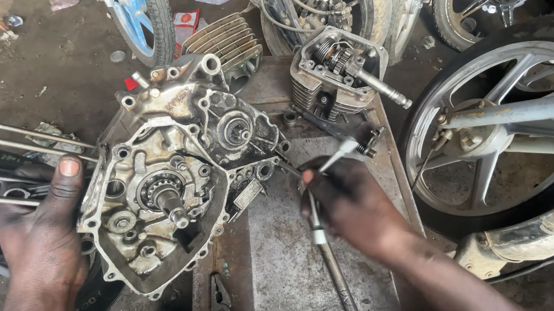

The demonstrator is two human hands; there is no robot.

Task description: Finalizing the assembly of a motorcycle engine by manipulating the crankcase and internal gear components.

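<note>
One crankcase (160,180) — two hands, one tool (326,197)

The engine case (160,180) is dull, grimy cast metal; the tabletop (283,265) is rough, greasy steel; the wheel (503,124) has matt grey alloy spokes.
</note>
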